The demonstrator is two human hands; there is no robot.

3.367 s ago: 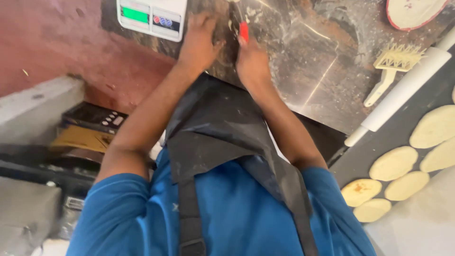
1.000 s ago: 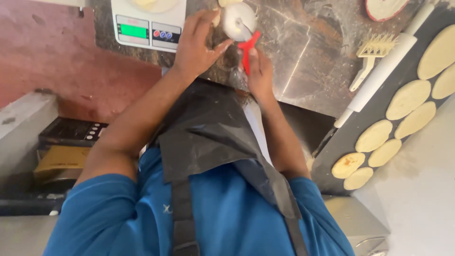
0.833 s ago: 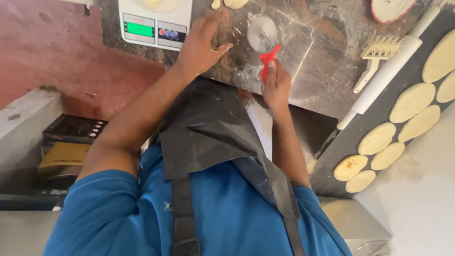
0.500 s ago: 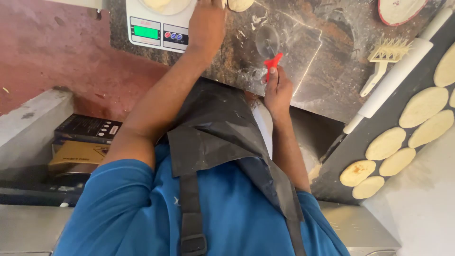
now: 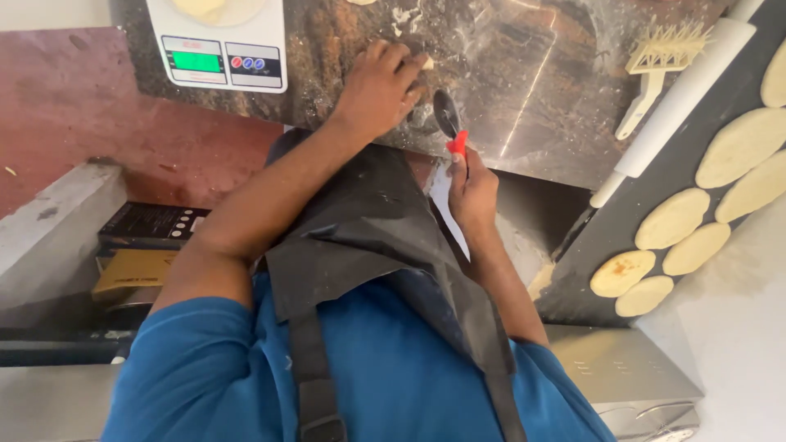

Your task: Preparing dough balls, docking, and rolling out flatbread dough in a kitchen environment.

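Note:
My left hand (image 5: 378, 88) rests on the dark marble counter (image 5: 532, 90), its fingers curled over a small piece of dough (image 5: 427, 62) that peeks out at the fingertips. My right hand (image 5: 473, 190) is at the counter's near edge, gripping the red handle of a round wheel cutter (image 5: 447, 116). The cutter's blade stands just right of my left hand. A black apron over a blue shirt fills the lower part of the view.
A white scale (image 5: 221, 41) with dough on its platform stands at the top left. A white rolling pin (image 5: 679, 90) and a pale toothed dough tool (image 5: 659, 61) lie to the right. A black tray (image 5: 598, 245) holds several flattened dough discs (image 5: 673, 218).
My left hand came away from beside the scale and settled on the counter over a dough piece. My right hand drew the cutter back toward the counter edge.

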